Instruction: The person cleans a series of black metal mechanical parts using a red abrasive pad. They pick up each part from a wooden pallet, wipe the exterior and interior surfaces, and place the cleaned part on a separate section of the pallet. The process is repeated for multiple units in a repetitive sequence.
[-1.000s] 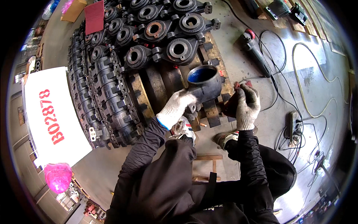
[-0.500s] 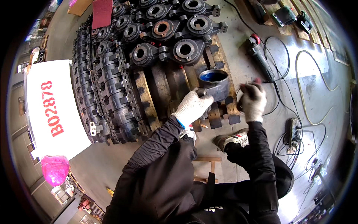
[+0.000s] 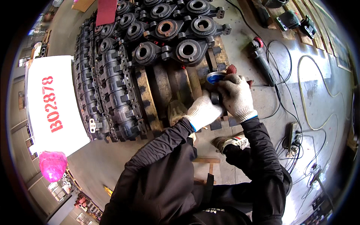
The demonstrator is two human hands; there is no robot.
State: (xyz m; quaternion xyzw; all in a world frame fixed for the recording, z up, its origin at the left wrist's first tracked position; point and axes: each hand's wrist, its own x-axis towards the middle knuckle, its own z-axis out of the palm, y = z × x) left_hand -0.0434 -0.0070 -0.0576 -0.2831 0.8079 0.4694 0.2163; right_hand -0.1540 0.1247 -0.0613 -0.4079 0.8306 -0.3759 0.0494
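A dark metal cylindrical part (image 3: 215, 98), with a bright rim and a blue inside, is tilted over the pallet's near right corner, mostly covered by my gloves. My left hand (image 3: 206, 111), in a white knitted glove, is closed on its near side, around a lug. Over the part's right side bends my right hand (image 3: 237, 96), gloved alike, its fingers curled. A reddish-brown piece (image 3: 231, 69), like a rag or a scouring pad, sticks out beyond its fingers; its exact kind is unclear. The fingertips of both hands are partly hidden.
Rows of black cast parts (image 3: 187, 51) and track-like chain assemblies (image 3: 114, 86) fill the wooden pallet (image 3: 147, 99). An angle grinder (image 3: 262, 62) lies on the floor to the right, near cables, a hose and a power strip (image 3: 293, 138). A white sign board (image 3: 56, 101) stands left.
My right hand has come left and up from beside the part onto it, bringing the reddish-brown piece. The part has tilted, and my left hand has shifted slightly right with it.
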